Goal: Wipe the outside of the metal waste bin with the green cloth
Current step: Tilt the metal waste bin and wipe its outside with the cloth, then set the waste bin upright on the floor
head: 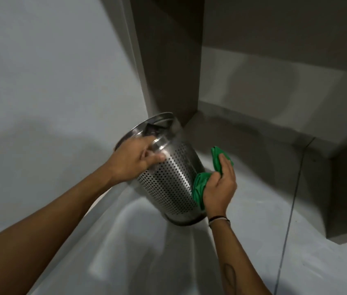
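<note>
Meanwhile left hand (135, 161) clamps rim of metal waste bin (168, 173), tilting it off floor, likely to expose perforated side; right hand (219, 189) presses bunched green cloth (199, 189) against wall, fingers closed round it.

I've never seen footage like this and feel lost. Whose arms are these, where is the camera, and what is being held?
The camera sits on a person's head, looking down, so the arms are their own. No machine here. The left hand grips the smooth upper band of a tilted metal bin with a perforated wall, apparently lifted off the pale floor. The right hand presses a green cloth against the bin's side. Something dark lies inside the bin; I cannot tell what.
</note>
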Available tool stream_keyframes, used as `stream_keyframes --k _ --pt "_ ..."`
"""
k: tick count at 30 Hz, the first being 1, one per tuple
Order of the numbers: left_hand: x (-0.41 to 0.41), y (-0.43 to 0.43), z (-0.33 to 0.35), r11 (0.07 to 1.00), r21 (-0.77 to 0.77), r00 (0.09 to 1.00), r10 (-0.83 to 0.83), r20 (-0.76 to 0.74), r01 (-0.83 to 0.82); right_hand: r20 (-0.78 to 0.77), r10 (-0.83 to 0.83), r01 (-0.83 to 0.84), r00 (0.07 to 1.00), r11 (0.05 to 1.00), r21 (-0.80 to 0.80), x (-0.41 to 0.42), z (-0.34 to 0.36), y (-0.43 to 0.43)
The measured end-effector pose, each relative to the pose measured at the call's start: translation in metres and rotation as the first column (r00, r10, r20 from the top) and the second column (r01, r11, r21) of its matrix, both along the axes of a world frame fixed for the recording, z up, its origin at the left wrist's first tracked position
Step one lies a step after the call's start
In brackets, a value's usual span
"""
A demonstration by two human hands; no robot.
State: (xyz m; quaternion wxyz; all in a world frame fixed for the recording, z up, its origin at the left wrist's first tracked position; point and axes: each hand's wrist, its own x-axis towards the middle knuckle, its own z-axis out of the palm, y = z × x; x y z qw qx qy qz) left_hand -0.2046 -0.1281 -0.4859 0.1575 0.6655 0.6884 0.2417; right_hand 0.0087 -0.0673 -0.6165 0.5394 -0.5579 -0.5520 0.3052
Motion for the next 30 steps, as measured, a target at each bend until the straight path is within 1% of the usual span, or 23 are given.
stream_keyframes --k 1,3,4,6,8,12,14,17,20,22,26,28,30 --pt "0.002 0.001 -0.001 0.999 -0.007 0.992 -0.046 -0.119 0.045 -0.001 -0.02 0.02 1.0 1.0 0.002 0.004 0.001 0.004" --pt "0.004 0.005 -0.008 0.992 -0.002 0.93 -0.118 -0.348 0.125 -0.005 -0.037 0.037 0.999 0.999 -0.011 0.007 0.004 0.008" --pt "0.003 0.008 -0.014 0.988 -0.006 0.897 -0.145 -0.417 0.156 -0.013 -0.036 0.036 0.999 0.999 -0.015 0.009 0.006 0.011" --pt "-0.004 0.009 -0.023 0.978 -0.037 0.855 -0.198 -0.479 0.205 -0.025 -0.033 0.032 0.999 0.999 -0.022 0.012 0.007 0.014" --pt "-0.017 0.009 -0.028 0.964 -0.034 0.847 -0.247 -0.471 0.263 -0.026 -0.021 0.02 0.999 0.999 -0.027 0.015 0.004 0.017" --pt "-0.038 0.013 -0.03 0.934 0.059 0.839 -0.287 -0.461 0.352 -0.034 0.001 -0.003 0.999 0.998 -0.064 0.016 -0.001 0.021" --pt "-0.046 0.017 -0.029 0.92 0.085 0.843 -0.311 -0.44 0.383 -0.034 0.004 -0.006 0.999 0.998 -0.067 0.014 -0.001 0.021" --pt "-0.055 0.02 -0.032 0.919 0.072 0.833 -0.316 -0.455 0.388 0.005 0.038 -0.037 0.999 0.998 -0.051 0.011 -0.002 0.022" --pt "-0.058 0.022 -0.036 0.941 0.024 0.843 -0.292 -0.453 0.338 0.076 0.102 -0.097 0.992 0.993 -0.062 0.011 -0.004 0.022" --pt "-0.055 0.022 -0.039 0.956 0.018 0.842 -0.25 -0.478 0.294 0.129 0.145 -0.139 0.981 0.989 -0.057 0.011 -0.003 0.022" --pt "-0.042 0.02 -0.049 0.978 0.115 0.836 -0.085 -0.542 0.175 0.24 0.203 -0.202 0.949 0.979 -0.028 0.002 0.004 0.032" --pt "-0.033 0.022 -0.054 0.99 0.117 0.818 0.001 -0.575 0.08 0.295 0.23 -0.231 0.927 0.973 -0.032 -0.005 0.015 0.043" --pt "-0.019 0.026 -0.061 0.997 0.075 0.813 0.041 -0.58 0.003 0.379 0.244 -0.249 0.892 0.968 -0.036 -0.009 0.026 0.05"
